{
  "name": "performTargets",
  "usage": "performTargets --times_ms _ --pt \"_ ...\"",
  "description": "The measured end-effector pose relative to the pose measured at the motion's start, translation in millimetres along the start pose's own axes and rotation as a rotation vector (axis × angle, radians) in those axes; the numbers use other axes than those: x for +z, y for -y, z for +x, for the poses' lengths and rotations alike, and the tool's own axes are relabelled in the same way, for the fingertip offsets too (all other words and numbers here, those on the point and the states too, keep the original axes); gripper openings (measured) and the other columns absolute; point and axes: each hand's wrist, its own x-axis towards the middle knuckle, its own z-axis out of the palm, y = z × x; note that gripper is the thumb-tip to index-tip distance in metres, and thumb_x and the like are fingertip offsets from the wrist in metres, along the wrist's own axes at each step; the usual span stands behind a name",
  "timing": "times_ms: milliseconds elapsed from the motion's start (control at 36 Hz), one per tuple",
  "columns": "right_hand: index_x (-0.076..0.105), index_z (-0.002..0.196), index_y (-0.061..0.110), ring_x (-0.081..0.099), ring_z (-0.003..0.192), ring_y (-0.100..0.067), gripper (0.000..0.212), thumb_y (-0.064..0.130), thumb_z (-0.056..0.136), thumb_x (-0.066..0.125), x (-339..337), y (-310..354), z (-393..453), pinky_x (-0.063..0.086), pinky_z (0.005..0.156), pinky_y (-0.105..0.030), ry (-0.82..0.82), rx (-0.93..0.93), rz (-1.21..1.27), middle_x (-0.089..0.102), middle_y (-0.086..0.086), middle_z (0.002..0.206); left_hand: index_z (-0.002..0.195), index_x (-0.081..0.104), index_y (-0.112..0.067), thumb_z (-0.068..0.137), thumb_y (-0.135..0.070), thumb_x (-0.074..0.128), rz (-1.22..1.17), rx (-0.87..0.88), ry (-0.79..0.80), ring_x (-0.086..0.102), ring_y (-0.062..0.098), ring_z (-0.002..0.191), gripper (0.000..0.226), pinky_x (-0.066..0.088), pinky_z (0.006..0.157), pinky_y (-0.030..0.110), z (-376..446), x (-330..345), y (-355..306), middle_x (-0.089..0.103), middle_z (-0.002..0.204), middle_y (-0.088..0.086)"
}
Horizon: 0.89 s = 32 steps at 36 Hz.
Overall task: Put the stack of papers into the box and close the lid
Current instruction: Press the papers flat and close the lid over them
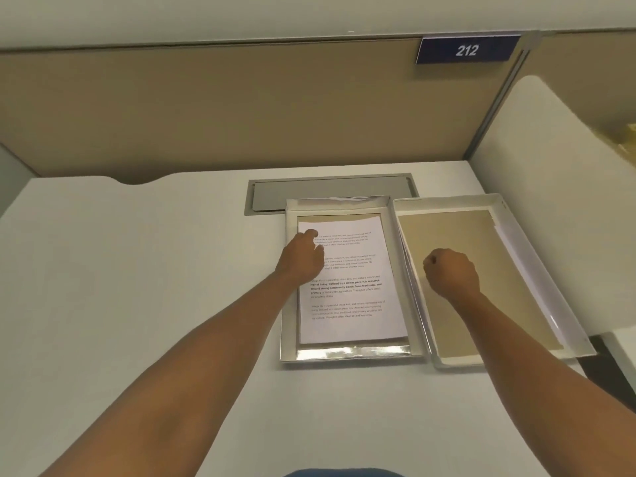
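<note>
Overhead, sign [467,50] reads "212"; left hand [303,256] grip open, right hand [451,273] fisted empty.

White papers [358,294] with black print, silver-walled box [351,353], tan-lined white lid [481,290], navy sign [467,50]

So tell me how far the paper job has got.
Done: the papers lie inside the box. In hand: the left hand rests on the top sheet near its far left corner; the right hand, closed in a fist, is over the open lid lying beside the box. Left: closing the lid.
</note>
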Motion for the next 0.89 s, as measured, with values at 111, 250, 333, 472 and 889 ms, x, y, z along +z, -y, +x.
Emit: performTargets --times_ms 111,250,333,472,889 --pt "0.06 0.069 0.007 0.053 0.059 -0.023 0.024 0.018 0.089 0.053 6.4 -2.0 -11.7 0.039 0.053 -0.023 0.118 0.03 -0.04 0.061 -0.004 0.066 0.143 0.043 -0.015 0.1 -0.027 0.043 -0.036 0.018 0.006 0.054 0.031 0.124 0.045 0.045 0.105 0.041 -7.0 0.0 -9.0 0.051 0.143 0.012" --pt "0.052 0.068 0.011 0.055 0.062 -0.022 0.034 0.03 0.095 0.053 23.6 -4.3 -26.7 0.043 0.061 -0.026 0.154 0.03 -0.028 0.06 -0.006 0.071 0.143 0.044 -0.015 0.1 -0.024 0.044 -0.088 0.028 0.014 0.051 0.028 0.128 0.044 0.042 0.106 0.037 -18.7 -1.0 -7.9 0.053 0.142 0.01" --pt "0.049 0.065 0.012 0.054 0.063 -0.022 0.033 0.023 0.096 0.051 24.0 -3.1 -29.6 0.038 0.058 -0.025 0.138 0.028 -0.035 0.053 -0.002 0.064 0.142 0.045 -0.015 0.1 -0.024 0.044 -0.138 -0.003 0.02 0.052 0.027 0.126 0.043 0.043 0.106 0.038 -25.2 -2.1 -4.1 0.055 0.14 0.008" --pt "0.056 0.077 0.01 0.055 0.073 -0.028 0.022 0.021 0.096 0.049 22.2 -2.0 -33.6 0.042 0.067 -0.029 0.136 0.033 -0.013 0.061 -0.007 0.075 0.144 0.043 -0.014 0.1 -0.026 0.043 -0.197 -0.058 0.034 0.056 0.028 0.12 0.045 0.047 0.104 0.044 -32.7 -4.8 2.6 0.058 0.135 0.01" --pt "0.065 0.099 0.002 0.053 0.073 -0.027 0.024 0.007 0.093 0.042 16.0 -9.3 -44.7 0.041 0.069 -0.028 0.13 0.064 -0.063 0.066 -0.013 0.092 0.145 0.041 -0.018 0.101 -0.029 0.045 -0.244 -0.083 0.054 0.058 0.024 0.112 0.045 0.053 0.099 0.043 -55.3 -0.8 5.6 0.056 0.136 0.008"
